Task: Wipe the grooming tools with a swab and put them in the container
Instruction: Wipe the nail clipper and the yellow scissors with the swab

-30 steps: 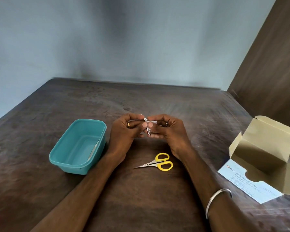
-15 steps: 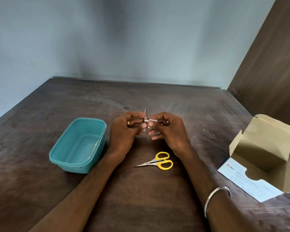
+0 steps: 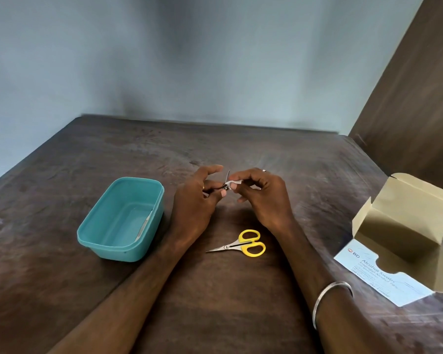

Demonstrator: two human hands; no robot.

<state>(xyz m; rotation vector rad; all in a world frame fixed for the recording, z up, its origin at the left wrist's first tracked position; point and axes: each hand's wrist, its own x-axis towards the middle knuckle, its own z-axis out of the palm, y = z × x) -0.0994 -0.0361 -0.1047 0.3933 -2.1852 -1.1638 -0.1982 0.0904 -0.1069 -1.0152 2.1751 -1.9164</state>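
Note:
My left hand pinches a small metal nail clipper over the middle of the table, its thin lever sticking up. My right hand presses a white swab against the clipper's end. A teal plastic container stands to the left of my left hand, with a slim metal tool lying along its right inner wall. Small scissors with yellow handles lie shut on the table just below my hands.
An open cardboard box of alcohol swabs lies at the right edge of the dark wooden table, its printed flap spread toward me. A wall closes off the table's far side, and a brown panel stands at the right.
The clipper has turned in my fingers, its lever now pointing up. My right hand has slid the swab along it and my left index finger has lifted.

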